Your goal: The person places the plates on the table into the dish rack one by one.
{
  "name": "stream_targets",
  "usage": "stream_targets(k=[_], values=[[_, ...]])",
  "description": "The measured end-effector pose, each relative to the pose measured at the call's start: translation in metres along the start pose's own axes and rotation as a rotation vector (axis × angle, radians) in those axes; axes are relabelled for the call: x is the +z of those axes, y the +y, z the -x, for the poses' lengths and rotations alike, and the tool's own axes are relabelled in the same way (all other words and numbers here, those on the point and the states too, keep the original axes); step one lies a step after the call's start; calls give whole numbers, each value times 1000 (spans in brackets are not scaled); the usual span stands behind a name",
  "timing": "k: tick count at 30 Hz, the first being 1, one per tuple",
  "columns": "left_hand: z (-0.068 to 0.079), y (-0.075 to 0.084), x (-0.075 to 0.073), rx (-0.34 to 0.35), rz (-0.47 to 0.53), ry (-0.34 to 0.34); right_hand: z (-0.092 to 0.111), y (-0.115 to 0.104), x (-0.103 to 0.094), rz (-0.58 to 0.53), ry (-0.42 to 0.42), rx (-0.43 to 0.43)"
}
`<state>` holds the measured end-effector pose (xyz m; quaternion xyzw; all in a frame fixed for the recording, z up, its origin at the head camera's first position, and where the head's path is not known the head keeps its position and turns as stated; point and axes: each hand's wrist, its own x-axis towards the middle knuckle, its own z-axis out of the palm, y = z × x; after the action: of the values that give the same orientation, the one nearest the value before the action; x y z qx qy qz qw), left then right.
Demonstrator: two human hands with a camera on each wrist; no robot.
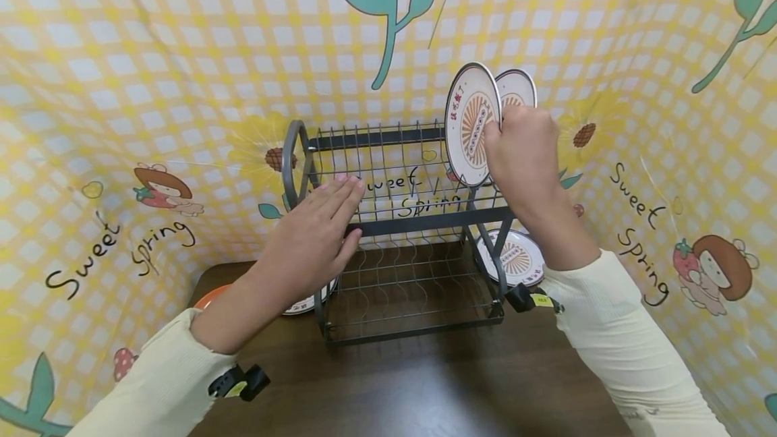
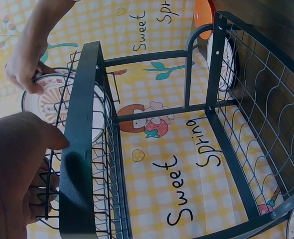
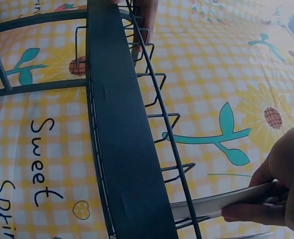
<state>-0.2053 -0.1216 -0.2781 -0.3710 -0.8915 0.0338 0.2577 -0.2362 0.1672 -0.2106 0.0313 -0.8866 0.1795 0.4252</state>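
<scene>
My right hand (image 1: 523,150) pinches the edge of a white plate (image 1: 470,123) with a sunburst print. This plate stands upright at the right end of the upper tier of a dark metal dish rack (image 1: 419,223). In the right wrist view it shows edge-on, the thumb and fingers of the right hand (image 3: 281,194) on its two faces. Just right of it stands a second plate (image 1: 523,86), partly hidden behind my hand. My left hand (image 1: 322,228) rests on the upper tier's left part, fingers straight over the wires and thumb at the front rail (image 2: 79,129).
Another printed plate (image 1: 516,258) lies right of the rack. Left of it lie a plate (image 1: 300,305) and an orange dish (image 1: 212,294), both partly hidden by my left arm. The brown table (image 1: 400,383) is enclosed by yellow checked cloth (image 1: 231,39) behind and at the sides.
</scene>
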Motion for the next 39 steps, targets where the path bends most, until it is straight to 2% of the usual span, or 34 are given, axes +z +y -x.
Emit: stream_targets(k=[5,10,19,31,39], values=[[0,0,1,9,8,22,-1,1,2,25,-34,8],[0,1,1,4,3,5,-3,0,2,64,-89,44],[-1,2,2,3,3,0,-4,-1,2,125,-138,92],[-1,1,2,20,-15,14,-1,-2,3,67,-163,133],[-1,-1,2,24,-13,5,-2,-4,4,71,-164,155]])
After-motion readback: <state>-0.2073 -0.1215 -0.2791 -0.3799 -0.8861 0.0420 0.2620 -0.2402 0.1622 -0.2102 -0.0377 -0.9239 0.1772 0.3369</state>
